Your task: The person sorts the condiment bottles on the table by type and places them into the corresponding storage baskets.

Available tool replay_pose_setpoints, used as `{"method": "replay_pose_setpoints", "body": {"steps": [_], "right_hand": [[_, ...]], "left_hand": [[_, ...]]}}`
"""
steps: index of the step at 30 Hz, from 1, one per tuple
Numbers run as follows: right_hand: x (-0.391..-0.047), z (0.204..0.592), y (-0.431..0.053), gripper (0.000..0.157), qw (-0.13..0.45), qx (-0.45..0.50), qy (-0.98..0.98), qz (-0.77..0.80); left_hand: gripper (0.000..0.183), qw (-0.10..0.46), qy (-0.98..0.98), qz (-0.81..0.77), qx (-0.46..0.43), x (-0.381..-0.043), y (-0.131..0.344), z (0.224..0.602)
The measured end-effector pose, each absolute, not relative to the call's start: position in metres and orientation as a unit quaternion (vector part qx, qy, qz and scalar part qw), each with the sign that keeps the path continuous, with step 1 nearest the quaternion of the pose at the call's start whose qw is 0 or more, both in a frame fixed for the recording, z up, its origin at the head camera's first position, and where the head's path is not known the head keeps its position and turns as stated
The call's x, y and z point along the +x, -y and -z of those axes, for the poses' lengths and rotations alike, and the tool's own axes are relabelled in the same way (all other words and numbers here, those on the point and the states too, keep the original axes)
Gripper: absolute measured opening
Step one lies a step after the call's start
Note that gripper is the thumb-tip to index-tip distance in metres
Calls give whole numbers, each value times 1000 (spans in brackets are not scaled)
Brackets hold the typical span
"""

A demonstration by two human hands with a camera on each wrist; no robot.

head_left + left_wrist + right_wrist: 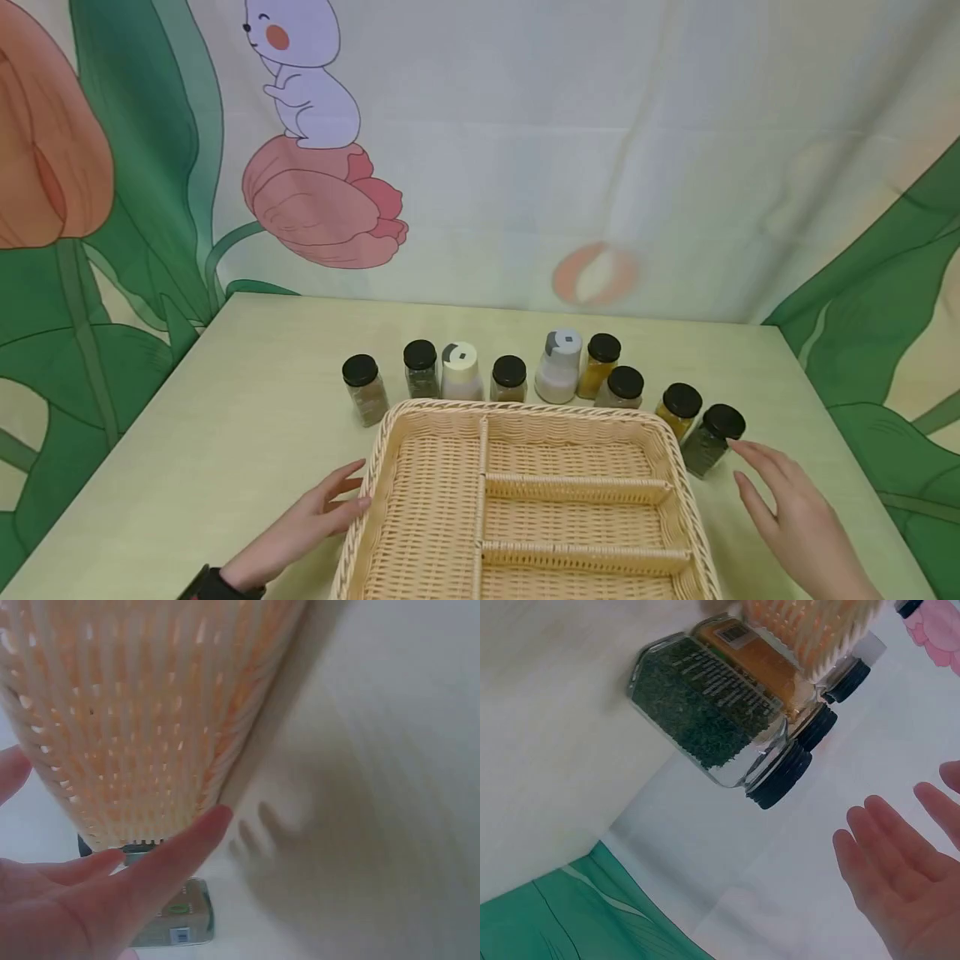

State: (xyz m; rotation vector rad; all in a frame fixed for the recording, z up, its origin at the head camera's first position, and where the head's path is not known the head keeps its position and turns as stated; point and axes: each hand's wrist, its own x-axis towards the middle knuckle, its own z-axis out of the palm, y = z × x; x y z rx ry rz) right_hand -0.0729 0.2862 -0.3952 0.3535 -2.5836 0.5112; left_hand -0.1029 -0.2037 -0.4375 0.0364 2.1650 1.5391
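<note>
A woven wicker basket [427, 500] with dividers stands at the front of the table, its compartments bare. My left hand [318, 512] is at the basket's left wall, fingers extended, the fingertips close against the weave; the left wrist view shows the basket's outer side [135, 712] above the fingers. Off the basket's right side, my right hand [795, 512] is spread with nothing in it. Nearest to it stands a glass jar of green dried herbs [703, 450] with a black lid. In the right wrist view that herb jar [697, 712] is apart from the fingers.
Behind the basket stand a yellow spice jar [680, 404], a second yellow jar [597, 371], a grey-capped shaker [558, 367], a cream-capped shaker [461, 371] and several other black-lidded jars, such as a brownish one [366, 392]. A printed curtain [480, 167] hangs behind the table.
</note>
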Motion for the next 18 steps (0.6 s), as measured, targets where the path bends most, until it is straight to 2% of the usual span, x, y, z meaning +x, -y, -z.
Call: {"method": "replay_pose_setpoints", "body": {"steps": [10,15,18], "right_hand": [[-100,392,-302,41,209,130,939,-242],[-117,395,-310,46,191,124,941,-250],[-125,398,-315,49,160,113,945,-262]], "left_hand": [[70,311,-719,-621,26,-104,206,447],[70,329,-696,-637,31,-105,208,449],[70,336,-683,-647,35,-105,208,449]]}}
